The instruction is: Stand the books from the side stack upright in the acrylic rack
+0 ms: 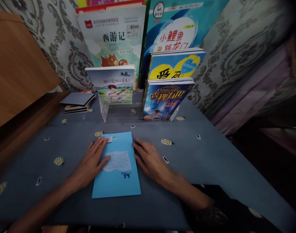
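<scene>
A light blue book [116,186] lies flat on the table, its back cover up and its print upside down to me. My left hand [93,161] rests over the book's left edge, fingers stretched out and the thumb lying on the cover. Along the right edge of the book lies my right hand [150,160], its fingers extended and slightly apart, the tips at the cover's side. Neither hand grips the book.
Behind, a clear acrylic stand [103,111] bears several upright books, among them a guitar-player cover [116,94] and a dark blue one [164,100]. A small book stack [77,100] lies left. A wooden panel [19,64] borders the cloth-covered table [187,161].
</scene>
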Tool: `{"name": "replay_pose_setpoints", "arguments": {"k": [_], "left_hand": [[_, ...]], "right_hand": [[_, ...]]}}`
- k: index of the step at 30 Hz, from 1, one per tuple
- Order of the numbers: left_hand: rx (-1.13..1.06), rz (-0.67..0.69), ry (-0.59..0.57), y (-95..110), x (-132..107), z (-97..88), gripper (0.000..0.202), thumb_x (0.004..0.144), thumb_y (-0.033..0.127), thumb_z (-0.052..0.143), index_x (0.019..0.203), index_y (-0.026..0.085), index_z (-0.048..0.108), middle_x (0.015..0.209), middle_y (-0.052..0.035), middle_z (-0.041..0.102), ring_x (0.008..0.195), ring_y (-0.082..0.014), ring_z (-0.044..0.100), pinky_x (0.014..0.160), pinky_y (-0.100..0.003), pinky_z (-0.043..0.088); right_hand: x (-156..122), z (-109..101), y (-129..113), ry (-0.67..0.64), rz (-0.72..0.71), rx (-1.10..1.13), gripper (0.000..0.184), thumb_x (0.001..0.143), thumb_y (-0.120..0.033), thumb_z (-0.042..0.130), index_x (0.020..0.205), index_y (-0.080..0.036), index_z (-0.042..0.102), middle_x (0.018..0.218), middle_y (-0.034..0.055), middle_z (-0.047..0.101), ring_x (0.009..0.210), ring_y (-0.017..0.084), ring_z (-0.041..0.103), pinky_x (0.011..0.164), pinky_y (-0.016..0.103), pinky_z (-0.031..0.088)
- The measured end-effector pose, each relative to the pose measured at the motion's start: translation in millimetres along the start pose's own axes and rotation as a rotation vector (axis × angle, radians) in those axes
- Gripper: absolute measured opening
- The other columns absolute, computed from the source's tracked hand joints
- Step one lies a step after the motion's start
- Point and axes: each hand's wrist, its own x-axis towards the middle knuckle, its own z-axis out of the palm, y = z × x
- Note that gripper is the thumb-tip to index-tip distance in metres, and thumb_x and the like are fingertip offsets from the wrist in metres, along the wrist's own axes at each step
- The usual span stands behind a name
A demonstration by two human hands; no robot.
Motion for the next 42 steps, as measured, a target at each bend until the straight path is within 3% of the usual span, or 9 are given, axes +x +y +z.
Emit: {"name": "replay_pose_setpoints", "arguments": {"k": [3, 6, 19, 26, 38, 42], "left_hand": [[0.039, -0.002, 0.077, -15.1, 6.3, 0.0, 0.062, 0.104, 0.052, 0.029, 0.158, 0.023, 0.021, 0.161, -0.0087, 0.032, 0.147, -0.0291, 0.032, 0.12, -0.051, 0.03], [0.069, 0.048, 0.121, -17.6, 14.0, 0.4, 0.062, 0.103, 0.054, 0.029, 0.155, 0.02, 0.031, 0.157, -0.0108, 0.04, 0.144, -0.0297, 0.038, 0.119, -0.052, 0.032], [-0.029, 0.26, 0.045, 19.9, 58.0, 4.3, 0.055, 0.105, 0.047, 0.029, 0.154, 0.023, 0.031, 0.159, -0.0058, 0.037, 0.147, -0.0247, 0.033, 0.119, -0.045, 0.036], [-0.032, 0.394, 0.02, 30.7, 82.4, 6.3, 0.05, 0.107, 0.04, 0.026, 0.152, 0.02, 0.037, 0.155, -0.0055, 0.043, 0.146, -0.0196, 0.036, 0.12, -0.044, 0.033], [-0.182, 0.393, -0.002, 30.8, 93.4, 4.8, 0.048, 0.106, 0.038, 0.028, 0.149, 0.022, 0.042, 0.152, -0.0053, 0.047, 0.144, -0.0193, 0.04, 0.119, -0.045, 0.034], [-0.211, 0.367, 0.006, 19.8, 90.2, 1.5, 0.047, 0.106, 0.04, 0.029, 0.146, 0.023, 0.046, 0.151, -0.0052, 0.049, 0.142, -0.0208, 0.042, 0.119, -0.047, 0.035]], "right_hand": [[-0.4, 0.1, -0.3, -0.007, -0.038, 0.019, 0.036, 0.098, -0.022, 0.049, 0.131, -0.012, 0.058, 0.132, 0.0192, 0.062, 0.126, 0.032, 0.057, 0.101, 0.054, 0.052], [0.9, 0.8, -1.6, -0.016, -0.052, 0.022, 0.038, 0.098, -0.024, 0.048, 0.131, -0.008, 0.058, 0.133, 0.0204, 0.063, 0.127, 0.033, 0.056, 0.103, 0.054, 0.05], [0.7, -0.7, -1.5, -0.035, -0.031, 0.066, 0.04, 0.097, -0.025, 0.05, 0.133, -0.008, 0.056, 0.135, 0.0204, 0.061, 0.13, 0.031, 0.053, 0.109, 0.054, 0.044], [2.6, -2.5, -2.3, -0.039, -0.023, 0.075, 0.039, 0.097, -0.026, 0.05, 0.132, -0.008, 0.057, 0.134, 0.0188, 0.061, 0.131, 0.03, 0.052, 0.109, 0.052, 0.045], [26.3, 6.0, 9.0, -0.102, 0.026, 0.063, 0.041, 0.097, -0.025, 0.051, 0.134, -0.008, 0.055, 0.139, 0.0214, 0.057, 0.134, 0.03, 0.05, 0.109, 0.05, 0.043], [34.1, 5.2, 10.4, -0.134, 0.052, 0.016, 0.04, 0.099, -0.024, 0.049, 0.134, -0.006, 0.056, 0.141, 0.022, 0.056, 0.135, 0.031, 0.048, 0.109, 0.051, 0.042]]}}
